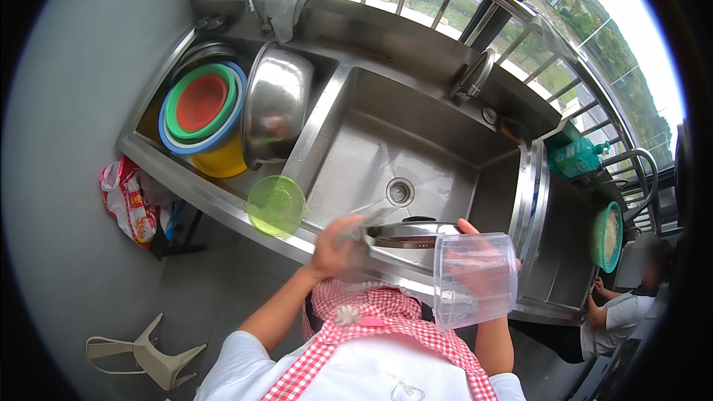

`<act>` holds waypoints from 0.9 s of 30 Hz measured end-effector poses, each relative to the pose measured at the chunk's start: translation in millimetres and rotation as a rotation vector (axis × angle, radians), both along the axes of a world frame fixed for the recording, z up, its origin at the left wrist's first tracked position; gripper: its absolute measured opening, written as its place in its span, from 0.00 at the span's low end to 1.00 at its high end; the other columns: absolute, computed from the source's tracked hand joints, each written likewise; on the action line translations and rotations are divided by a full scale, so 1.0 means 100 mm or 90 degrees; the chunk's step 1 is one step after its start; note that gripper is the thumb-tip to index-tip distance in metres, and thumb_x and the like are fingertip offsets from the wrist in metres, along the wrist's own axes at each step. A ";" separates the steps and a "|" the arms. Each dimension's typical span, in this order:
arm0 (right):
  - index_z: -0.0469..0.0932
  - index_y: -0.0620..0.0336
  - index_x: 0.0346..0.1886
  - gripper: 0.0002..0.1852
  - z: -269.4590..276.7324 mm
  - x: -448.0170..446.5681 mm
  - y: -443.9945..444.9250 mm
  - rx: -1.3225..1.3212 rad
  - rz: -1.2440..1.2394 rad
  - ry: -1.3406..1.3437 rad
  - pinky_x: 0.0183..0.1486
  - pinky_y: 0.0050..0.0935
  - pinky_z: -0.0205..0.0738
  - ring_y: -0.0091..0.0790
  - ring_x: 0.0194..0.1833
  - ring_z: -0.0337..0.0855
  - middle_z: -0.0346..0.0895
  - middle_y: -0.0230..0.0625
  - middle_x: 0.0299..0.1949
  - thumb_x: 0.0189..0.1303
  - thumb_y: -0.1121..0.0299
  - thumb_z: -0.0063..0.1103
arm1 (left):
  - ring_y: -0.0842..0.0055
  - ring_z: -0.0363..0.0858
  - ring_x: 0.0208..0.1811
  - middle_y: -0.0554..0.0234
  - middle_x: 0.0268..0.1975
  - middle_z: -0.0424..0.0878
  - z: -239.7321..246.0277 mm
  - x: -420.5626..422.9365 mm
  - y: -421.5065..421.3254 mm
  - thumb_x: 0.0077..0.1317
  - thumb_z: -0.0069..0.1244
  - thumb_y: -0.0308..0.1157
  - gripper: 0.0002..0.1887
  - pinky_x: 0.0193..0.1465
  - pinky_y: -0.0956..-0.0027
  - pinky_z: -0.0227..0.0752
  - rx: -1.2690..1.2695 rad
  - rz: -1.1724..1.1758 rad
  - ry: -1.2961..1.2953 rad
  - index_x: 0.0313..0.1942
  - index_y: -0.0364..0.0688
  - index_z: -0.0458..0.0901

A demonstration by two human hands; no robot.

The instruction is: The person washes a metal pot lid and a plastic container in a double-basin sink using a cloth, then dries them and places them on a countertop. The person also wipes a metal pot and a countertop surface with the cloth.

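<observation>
Over the front edge of a stainless steel sink (367, 161), my right hand (479, 262) holds a clear plastic container (474, 281), its fingers seen through the wall. To the left of it, my left hand (338, 248) is closed on a greyish cloth, blurred by motion. A glass pot lid (415, 231) with a steel rim and dark knob rests at the sink's near side, partly hidden behind my hands. A translucent green plastic tub (276, 206) stands on the sink's front left corner.
The left basin holds a large steel pot (277, 106) and stacked colored basins (201, 103). A faucet (472, 77) rises behind the sink. At right are a green detergent bottle (576, 157), a teal basket (608, 236) and another person (618, 312). A chair (147, 353) stands lower left.
</observation>
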State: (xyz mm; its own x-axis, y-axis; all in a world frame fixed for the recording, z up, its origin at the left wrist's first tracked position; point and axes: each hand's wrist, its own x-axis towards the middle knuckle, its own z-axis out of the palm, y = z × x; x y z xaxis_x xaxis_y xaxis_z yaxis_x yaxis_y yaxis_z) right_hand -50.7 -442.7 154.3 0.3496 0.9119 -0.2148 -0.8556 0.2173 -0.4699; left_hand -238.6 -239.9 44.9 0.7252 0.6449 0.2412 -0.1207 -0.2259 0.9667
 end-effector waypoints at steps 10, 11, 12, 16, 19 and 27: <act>0.48 0.72 0.63 0.57 0.09 0.20 -0.08 0.008 -0.049 -0.032 0.54 0.42 0.69 0.52 0.52 0.70 0.59 0.60 0.56 0.30 0.52 0.69 | 0.81 0.72 0.15 0.63 0.19 0.77 0.20 -1.21 1.31 0.64 0.40 0.47 0.24 0.19 0.75 0.67 -0.316 0.156 0.438 0.26 0.31 0.78; 0.48 0.71 0.63 0.57 0.08 0.23 -0.10 0.009 -0.052 -0.049 0.54 0.42 0.69 0.51 0.52 0.71 0.59 0.60 0.56 0.29 0.52 0.69 | 0.81 0.75 0.20 0.61 0.23 0.78 0.17 -1.31 1.29 0.61 0.45 0.40 0.17 0.23 0.76 0.68 -0.365 0.120 0.505 0.27 0.32 0.79; 0.48 0.71 0.63 0.57 0.07 0.26 -0.12 0.008 -0.050 -0.066 0.54 0.41 0.69 0.51 0.52 0.71 0.59 0.59 0.56 0.29 0.52 0.69 | 0.81 0.75 0.23 0.62 0.24 0.78 0.10 -1.35 1.24 0.59 0.48 0.35 0.12 0.27 0.77 0.68 -0.351 0.064 0.520 0.29 0.33 0.78; 0.51 0.70 0.63 0.58 0.06 0.31 -0.19 -0.052 -0.079 -0.116 0.51 0.38 0.71 0.47 0.49 0.73 0.61 0.56 0.55 0.27 0.49 0.69 | 0.86 0.67 0.22 0.70 0.21 0.70 -0.22 -1.56 1.10 0.51 0.48 0.23 0.13 0.24 0.79 0.61 -0.354 0.026 0.534 0.39 0.37 0.72; 0.52 0.70 0.62 0.58 0.05 0.31 -0.21 -0.074 -0.083 -0.127 0.49 0.37 0.72 0.46 0.49 0.73 0.61 0.55 0.55 0.27 0.48 0.69 | 0.84 0.68 0.23 0.68 0.23 0.71 -0.48 -1.57 1.06 0.50 0.50 0.26 0.12 0.26 0.78 0.62 -0.265 0.187 0.521 0.37 0.37 0.72; 0.48 0.71 0.63 0.55 0.02 0.30 -0.23 -0.051 -0.100 -0.086 0.46 0.42 0.74 0.54 0.48 0.73 0.61 0.56 0.55 0.28 0.55 0.62 | 0.67 0.77 0.34 0.55 0.35 0.79 -0.63 -1.17 1.11 0.47 0.58 0.48 0.25 0.37 0.70 0.68 0.049 0.409 0.774 0.38 0.39 0.74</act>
State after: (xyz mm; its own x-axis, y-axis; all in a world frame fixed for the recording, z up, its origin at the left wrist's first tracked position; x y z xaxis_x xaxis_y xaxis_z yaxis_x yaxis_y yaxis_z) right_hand -21.0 -465.7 156.5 0.5161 0.8263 -0.2258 -0.7421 0.2997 -0.5996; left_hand -356.1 -129.3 -17.8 0.0858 0.9576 -0.2751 0.9289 0.0230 0.3697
